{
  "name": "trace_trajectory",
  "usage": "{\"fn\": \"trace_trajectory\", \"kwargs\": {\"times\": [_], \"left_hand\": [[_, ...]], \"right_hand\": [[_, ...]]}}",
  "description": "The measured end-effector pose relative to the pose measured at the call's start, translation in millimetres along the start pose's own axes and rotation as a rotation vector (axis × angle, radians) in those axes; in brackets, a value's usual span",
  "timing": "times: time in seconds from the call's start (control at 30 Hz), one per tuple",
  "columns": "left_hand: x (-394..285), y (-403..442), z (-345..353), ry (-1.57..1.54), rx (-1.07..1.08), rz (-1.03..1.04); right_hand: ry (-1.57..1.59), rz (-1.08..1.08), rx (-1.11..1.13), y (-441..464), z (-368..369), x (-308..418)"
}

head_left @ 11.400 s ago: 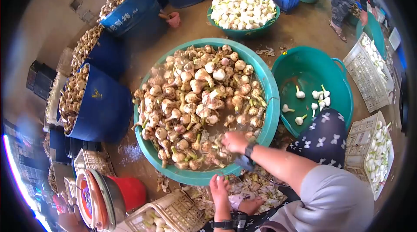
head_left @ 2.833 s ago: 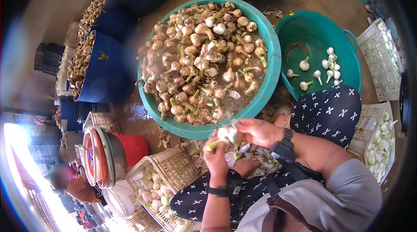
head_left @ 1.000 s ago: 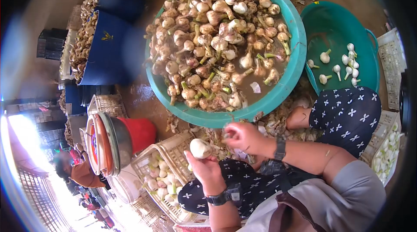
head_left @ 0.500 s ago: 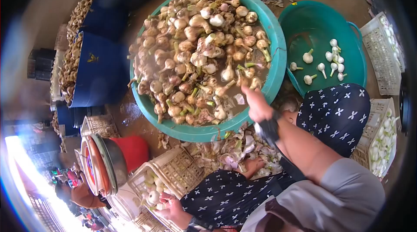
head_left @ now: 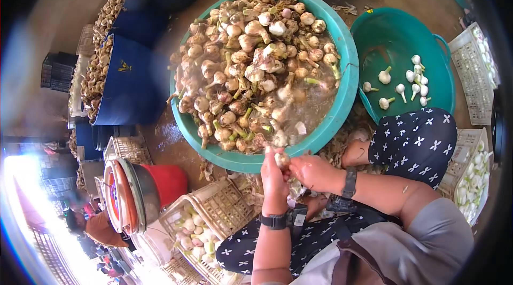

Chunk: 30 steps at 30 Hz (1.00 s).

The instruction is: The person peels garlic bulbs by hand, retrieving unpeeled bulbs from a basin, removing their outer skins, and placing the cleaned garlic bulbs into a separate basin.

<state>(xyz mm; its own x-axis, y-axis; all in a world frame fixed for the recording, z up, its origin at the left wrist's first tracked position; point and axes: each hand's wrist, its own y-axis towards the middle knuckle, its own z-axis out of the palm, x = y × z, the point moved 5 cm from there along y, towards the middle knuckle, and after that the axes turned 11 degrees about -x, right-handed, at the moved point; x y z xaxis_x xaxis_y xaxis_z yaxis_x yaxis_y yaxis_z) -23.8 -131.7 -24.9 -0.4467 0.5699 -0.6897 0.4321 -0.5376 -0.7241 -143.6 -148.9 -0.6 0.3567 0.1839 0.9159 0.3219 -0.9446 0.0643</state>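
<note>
My left hand [head_left: 272, 177] is wrapped round a garlic bulb [head_left: 282, 160], held just above the near rim of a large teal tub [head_left: 350, 79]. Closed at the same bulb from the other side is my right hand [head_left: 316, 173], its fingertips pressed against it. Inside the tub, unpeeled garlic bulbs [head_left: 230, 71] with muddy skins are heaped in murky water. A green basin [head_left: 395, 23] stands to the right of the tub, with several cleaned white bulbs [head_left: 385, 75] lying on its bottom.
A crate [head_left: 222, 199] of garlic stands beside my left knee, near a red bucket [head_left: 171, 183]. More crates [head_left: 470, 92] line the right side. Blue bins [head_left: 125, 82] of garlic stand at the left. Peeled skins litter the floor below the tub.
My left hand has come from the crate at lower left to the tub's near rim. My right hand has drawn back from the heap, and both meet at a garlic bulb.
</note>
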Motion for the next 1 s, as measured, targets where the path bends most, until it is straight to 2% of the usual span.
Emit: {"fn": "trace_trajectory", "kwargs": {"times": [0.03, 0.07, 0.13, 0.2, 0.27, 0.3, 0.4, 0.47, 0.53, 0.57, 0.6, 0.63, 0.67, 0.7, 0.73, 0.77, 0.8, 0.87, 0.9, 0.93, 1.0], "left_hand": [[2.8, -3.1, 0.8, -0.002, 0.002, -0.003], [4.4, -6.1, 0.2, 0.034, -0.020, 0.023], [8.3, -10.9, -2.5, 0.073, -0.037, 0.048], [12.2, -7.2, -8.7, 0.025, -0.031, 0.042], [17.6, -2.0, -15.0, -0.008, -0.002, 0.004], [15.9, -3.1, -14.7, -0.056, 0.005, 0.025], [14.3, -8.9, -15.3, -0.148, 0.055, 0.077], [9.9, -7.4, -16.2, -0.172, 0.183, 0.352], [3.6, -7.0, -22.9, -0.145, 0.266, 0.374], [-3.4, -6.5, -23.7, -0.121, 0.347, 0.401], [-5.1, -9.6, -26.0, -0.134, 0.330, 0.260], [-2.4, -9.1, -27.2, 0.135, 0.307, 0.229], [1.4, -9.0, -28.3, 0.401, 0.280, 0.197], [-1.2, -17.8, -25.3, 0.398, 0.278, 0.199], [-7.6, -34.1, -18.1, 0.665, 0.289, 0.357], [-11.3, -47.1, -11.4, 0.935, 0.296, 0.514], [-10.6, -53.7, -9.1, 0.935, 0.296, 0.517], [-27.6, -81.9, -0.3, 0.997, 0.213, 1.225], [-29.6, -87.5, 2.6, 1.124, 0.200, 1.521], [-21.3, -81.7, -0.6, 1.126, 0.197, 1.523], [-8.8, -57.2, -25.2, 0.541, -0.009, 1.032]], "right_hand": [[-0.189, -0.171, 0.040, -4.5, -3.2, 11.8], [-0.193, -0.168, 0.038, -5.8, -4.1, 13.6], [-0.259, -0.128, 0.178, -9.9, 2.5, 14.4], [-0.287, -0.157, 0.168, -9.2, 9.1, 3.8], [0.569, 0.652, 0.403, -17.4, 27.7, -25.1], [0.568, 0.650, 0.403, -18.1, 28.3, -26.1], [0.886, 1.031, 0.405, -30.9, 33.5, -32.0], [0.937, 1.061, 0.376, -29.8, 31.0, -32.2], [0.989, 1.091, 0.349, -31.9, 29.0, -33.7], [0.694, 0.583, 0.254, -17.5, 16.4, -30.4], [0.383, 0.090, 0.154, -9.4, 2.7, -11.3], [0.223, -0.131, -0.041, -10.7, -9.6, 4.5], [0.224, -0.130, -0.040, -10.5, -13.3, 11.0], [0.136, -0.180, -0.072, -8.5, -18.8, 17.0], [0.048, -0.231, -0.105, -7.7, -22.5, 20.8], [0.075, 0.111, -0.020, -7.6, -7.4, -12.1], [0.076, 0.109, -0.022, -5.0, -8.6, -13.6], [0.963, 0.975, 0.125, -12.7, 7.2, -37.2], [1.035, 0.994, 0.222, -12.1, 0.9, -30.4], [1.037, 0.991, 0.224, -13.5, 0.0, -28.8], [1.309, 0.879, 0.227, -12.7, -0.1, -17.0]]}}
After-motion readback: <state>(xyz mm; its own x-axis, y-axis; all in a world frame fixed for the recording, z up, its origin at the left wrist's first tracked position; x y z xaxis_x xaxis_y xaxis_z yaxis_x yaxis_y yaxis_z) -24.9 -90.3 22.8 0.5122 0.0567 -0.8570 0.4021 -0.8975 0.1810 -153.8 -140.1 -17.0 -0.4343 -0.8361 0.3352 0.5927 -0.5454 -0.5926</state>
